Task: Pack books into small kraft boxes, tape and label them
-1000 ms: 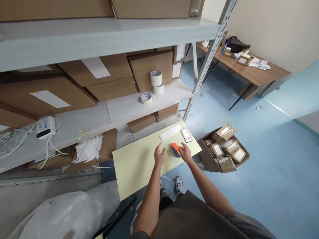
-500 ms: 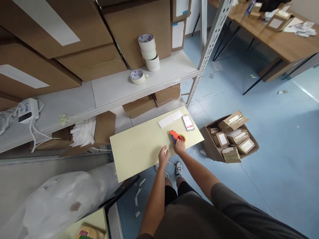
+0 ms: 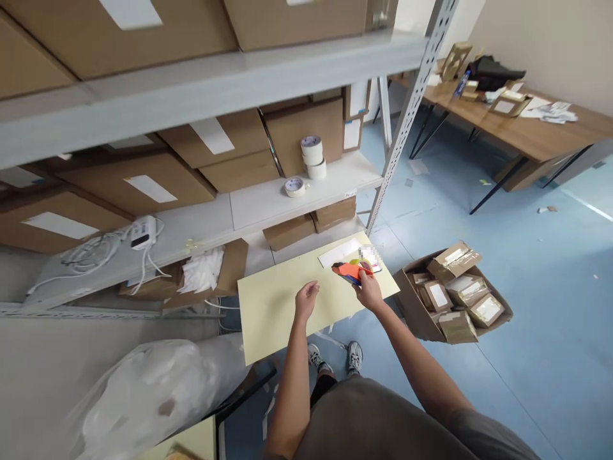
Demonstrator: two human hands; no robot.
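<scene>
My right hand (image 3: 368, 290) is wrapped round an orange and blue tape dispenser (image 3: 349, 271) with a yellow roll, held over the right part of a pale yellow board (image 3: 278, 306). Over the middle of the board is my left hand (image 3: 306, 300), fingers curled and a little apart, with nothing in it. A white strip (image 3: 335, 253) lies at the board's back edge. Beside it, partly behind the dispenser, is a white printed item (image 3: 374, 257), blurred out in part.
Behind the board stands a metal shelf (image 3: 258, 214) with tape rolls (image 3: 312, 150), cartons and a power strip (image 3: 143, 232). An open carton of small boxes (image 3: 416, 313) sits on the floor at the right. A plastic-wrapped bundle (image 3: 143, 390) is at the lower left.
My right hand has raised the tape dispenser off the board. My left hand has moved left, away from the dispenser. The view has tilted up, showing more of the shelf.
</scene>
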